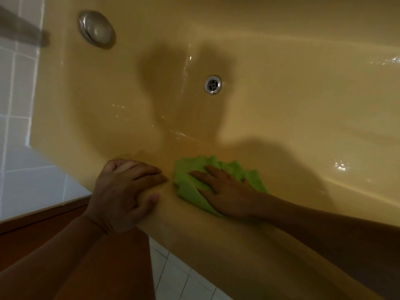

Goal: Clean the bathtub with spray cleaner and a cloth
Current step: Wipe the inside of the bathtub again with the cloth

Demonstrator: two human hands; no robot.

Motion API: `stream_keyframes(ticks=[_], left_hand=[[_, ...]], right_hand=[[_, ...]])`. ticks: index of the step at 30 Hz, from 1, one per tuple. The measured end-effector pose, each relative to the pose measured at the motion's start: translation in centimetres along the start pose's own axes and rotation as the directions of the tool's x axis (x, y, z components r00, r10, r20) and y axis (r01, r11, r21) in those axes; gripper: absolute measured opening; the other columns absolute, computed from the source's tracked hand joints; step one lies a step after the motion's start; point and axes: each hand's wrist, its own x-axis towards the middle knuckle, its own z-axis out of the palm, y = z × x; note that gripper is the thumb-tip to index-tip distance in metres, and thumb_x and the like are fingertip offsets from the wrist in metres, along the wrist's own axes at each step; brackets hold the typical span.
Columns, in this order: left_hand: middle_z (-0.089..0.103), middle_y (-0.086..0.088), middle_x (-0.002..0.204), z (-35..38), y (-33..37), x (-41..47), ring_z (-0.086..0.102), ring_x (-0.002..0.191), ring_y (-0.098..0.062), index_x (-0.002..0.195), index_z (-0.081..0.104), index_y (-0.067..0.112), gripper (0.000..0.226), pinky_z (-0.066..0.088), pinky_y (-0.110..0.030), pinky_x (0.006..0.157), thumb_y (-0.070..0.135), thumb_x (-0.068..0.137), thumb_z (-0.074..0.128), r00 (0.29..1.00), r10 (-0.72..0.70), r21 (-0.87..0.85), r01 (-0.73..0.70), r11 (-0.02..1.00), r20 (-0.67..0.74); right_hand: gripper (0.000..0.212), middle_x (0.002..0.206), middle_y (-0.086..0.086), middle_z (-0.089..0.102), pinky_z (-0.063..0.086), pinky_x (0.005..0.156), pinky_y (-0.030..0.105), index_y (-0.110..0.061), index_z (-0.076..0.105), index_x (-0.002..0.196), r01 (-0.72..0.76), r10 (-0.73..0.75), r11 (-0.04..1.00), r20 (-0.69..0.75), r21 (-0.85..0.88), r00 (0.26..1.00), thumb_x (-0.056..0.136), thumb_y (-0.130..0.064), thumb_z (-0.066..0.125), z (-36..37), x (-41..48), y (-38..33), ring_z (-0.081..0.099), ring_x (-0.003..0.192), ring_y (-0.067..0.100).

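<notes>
Currently both hands sit at the near rim of the yellow bathtub (194,230). The green cloth (188,185) lies on the inner edge of that rim and hangs onto the inside wall, crumpled along its far side. The right hand (225,191) lies flat on it, fingers straight and slightly spread, palm pressing down, forearm crossing the rim from the right. The left hand (121,195) is just beside the cloth, not touching it: fingers bent over the inner edge, thumb on top of the rim, holding it. Beyond the cloth the tub floor is bare and wet up to the drain (212,84), with free wall running right. The overflow plate (96,29) sits far left on the end wall. White wall tiles (17,94) border the left end.
</notes>
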Motion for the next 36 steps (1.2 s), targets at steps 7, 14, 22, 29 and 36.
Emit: stream_keyframes(ticks=[7,14,22,29,36], left_hand=[[0.071,0.004,0.124,-0.1,-0.8,0.1,0.066,0.109,-0.024,0.12,0.076,0.026,0.057,0.04,-0.046,0.091,0.057,0.1,0.033,0.999,0.042,0.006,-0.042,0.999,-0.034],[0.071,0.007,0.124,0.0,-2.1,-0.2,0.067,0.11,-0.022,0.119,0.076,0.028,0.056,0.039,-0.046,0.094,0.059,0.099,0.035,0.998,0.032,-0.002,-0.032,0.999,-0.053],[0.072,0.007,0.123,0.0,-3.8,-0.4,0.068,0.111,-0.022,0.117,0.077,0.028,0.06,0.039,-0.048,0.097,0.063,0.1,0.032,0.997,0.015,-0.02,-0.017,1.0,-0.08],[0.07,0.011,0.124,0.1,-6.0,-0.6,0.065,0.113,-0.02,0.118,0.077,0.032,0.055,0.035,-0.053,0.102,0.062,0.099,0.035,0.993,-0.021,-0.044,0.016,0.999,-0.115],[0.07,0.013,0.12,-0.2,-8.0,-0.6,0.064,0.113,-0.017,0.116,0.077,0.032,0.054,0.032,-0.056,0.107,0.06,0.099,0.034,0.989,-0.037,-0.039,0.032,0.999,-0.144]], right_hand=[[0.088,0.167,-0.026,-0.004,0.0,0.123,0.061,-0.082,0.009,0.13,-0.093,0.089,0.99,0.048,0.108,0.995,0.047,-0.109,-0.003,-1.1,-5.4,2.7,-0.003,0.156,0.008],[0.132,0.168,-0.02,-0.014,-0.003,0.118,0.071,-0.064,-0.005,0.15,-0.17,0.158,0.982,0.137,0.078,0.978,0.028,-0.113,-0.002,-1.4,-2.4,1.1,-0.014,0.156,0.023],[0.122,0.171,-0.008,-0.003,0.0,0.113,0.078,-0.066,0.0,0.149,-0.294,0.293,0.953,0.016,0.071,0.956,0.037,-0.115,0.011,-1.3,7.0,-0.4,-0.004,0.156,0.039],[0.109,0.172,0.001,-0.002,0.002,0.113,0.077,-0.07,-0.001,0.146,-0.193,0.196,0.976,-0.022,0.102,0.98,0.047,-0.112,0.011,-1.7,15.0,-5.0,-0.003,0.154,0.047],[0.097,0.171,-0.005,-0.002,0.004,0.116,0.074,-0.071,0.002,0.145,-0.055,0.052,0.995,0.039,0.081,0.998,0.056,-0.107,0.01,-1.1,12.6,-7.3,-0.003,0.156,0.038]])
